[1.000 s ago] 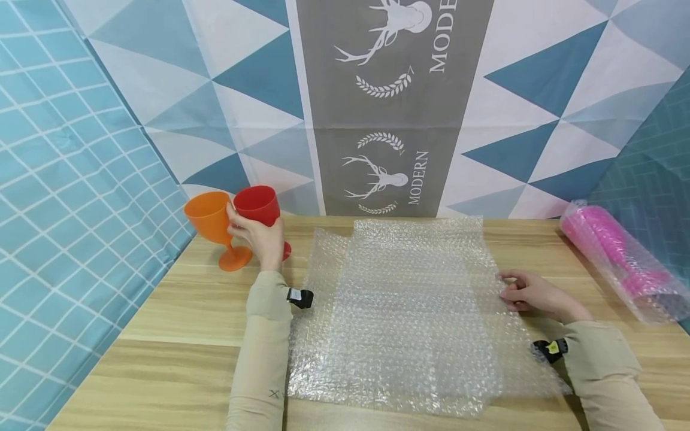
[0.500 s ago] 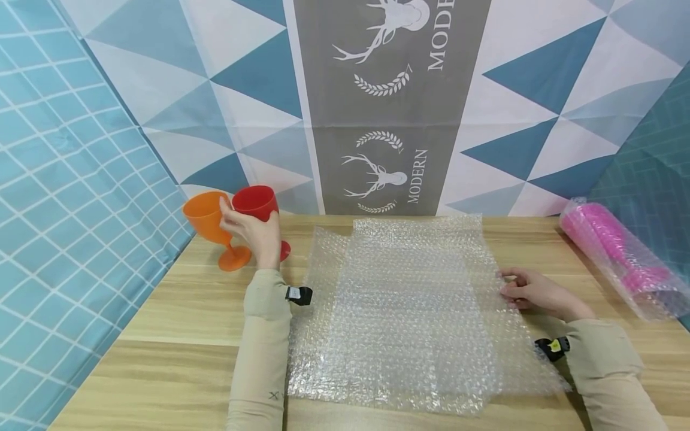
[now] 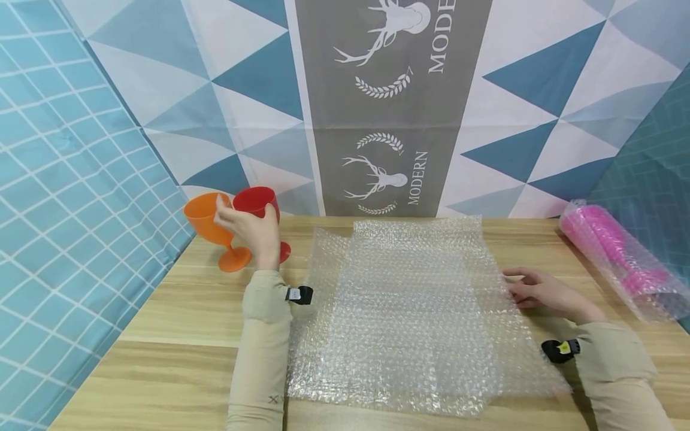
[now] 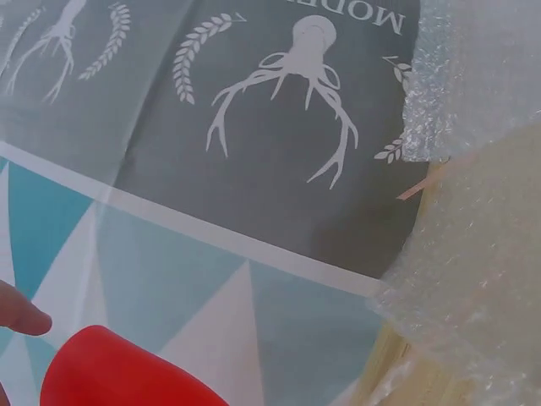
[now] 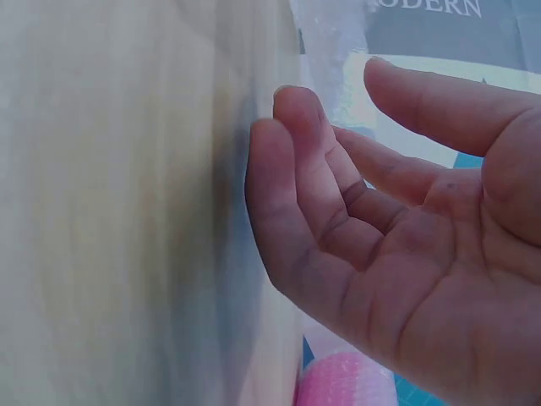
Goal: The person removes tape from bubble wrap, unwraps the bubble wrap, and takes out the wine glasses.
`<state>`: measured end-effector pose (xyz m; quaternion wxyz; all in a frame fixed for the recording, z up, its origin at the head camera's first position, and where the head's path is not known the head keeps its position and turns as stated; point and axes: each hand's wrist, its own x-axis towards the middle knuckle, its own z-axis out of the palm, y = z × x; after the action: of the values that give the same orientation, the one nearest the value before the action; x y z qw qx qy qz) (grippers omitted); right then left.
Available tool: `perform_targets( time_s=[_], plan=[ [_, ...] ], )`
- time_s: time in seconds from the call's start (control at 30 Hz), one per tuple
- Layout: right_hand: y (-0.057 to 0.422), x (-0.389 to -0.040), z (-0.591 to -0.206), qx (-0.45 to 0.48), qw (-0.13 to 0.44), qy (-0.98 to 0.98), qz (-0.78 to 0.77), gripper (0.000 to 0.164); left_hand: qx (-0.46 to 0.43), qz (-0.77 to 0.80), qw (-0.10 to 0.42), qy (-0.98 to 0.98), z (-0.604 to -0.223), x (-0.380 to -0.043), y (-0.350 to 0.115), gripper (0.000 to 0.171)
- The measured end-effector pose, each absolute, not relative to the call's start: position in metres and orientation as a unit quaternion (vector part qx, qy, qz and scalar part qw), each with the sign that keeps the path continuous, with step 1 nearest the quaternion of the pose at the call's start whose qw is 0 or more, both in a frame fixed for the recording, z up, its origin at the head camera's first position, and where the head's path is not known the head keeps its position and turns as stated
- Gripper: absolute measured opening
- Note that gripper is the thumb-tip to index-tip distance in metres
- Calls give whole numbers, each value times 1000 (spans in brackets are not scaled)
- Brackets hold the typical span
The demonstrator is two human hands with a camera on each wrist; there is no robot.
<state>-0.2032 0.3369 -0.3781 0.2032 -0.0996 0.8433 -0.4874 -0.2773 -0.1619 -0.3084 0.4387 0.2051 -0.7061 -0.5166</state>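
Note:
Just in front of a red plastic goblet (image 3: 255,202), at the back left of the table, is my left hand (image 3: 250,230). Its fingers are spread and overlap the bowl in the head view. The left wrist view has one fingertip (image 4: 30,317) beside the red bowl (image 4: 118,372), with a gap between them. An orange goblet (image 3: 207,218) stands upright to the left of the hand. At the right edge of the flat bubble wrap (image 3: 409,317), my right hand (image 3: 547,293) has loosely curved fingers. Its palm (image 5: 423,288) is bare in the right wrist view.
A pink object (image 3: 606,236) rolled in bubble wrap lies at the far right. Patterned cloth (image 3: 377,108) hangs behind the wooden table (image 3: 162,365), and blue checked cloth (image 3: 64,197) borders its left side.
My left fingers have opened away from the goblets, the index finger moving slightly left and up. My right hand has shifted a little to the right at the bubble wrap's edge.

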Motion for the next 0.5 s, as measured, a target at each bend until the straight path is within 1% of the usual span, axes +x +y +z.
perform_targets(
  time_s=[0.17, 0.3, 0.43, 0.5],
  plan=[
    [341, -200, -374, -84, 170, 865, -465, 57, 186, -535, 447, -692, -307, -274, -161, 71],
    [343, -198, -368, -81, 128, 895, -419, 54, 165, -547, 446, -688, -302, -270, -156, 67],
    [344, -197, -362, -80, 69, 912, -397, 49, 153, -561, 441, -683, -298, -267, -152, 66],
    [345, -197, -360, -83, 31, 913, -399, 46, 148, -568, 441, -679, -296, -266, -151, 66]
  ],
)
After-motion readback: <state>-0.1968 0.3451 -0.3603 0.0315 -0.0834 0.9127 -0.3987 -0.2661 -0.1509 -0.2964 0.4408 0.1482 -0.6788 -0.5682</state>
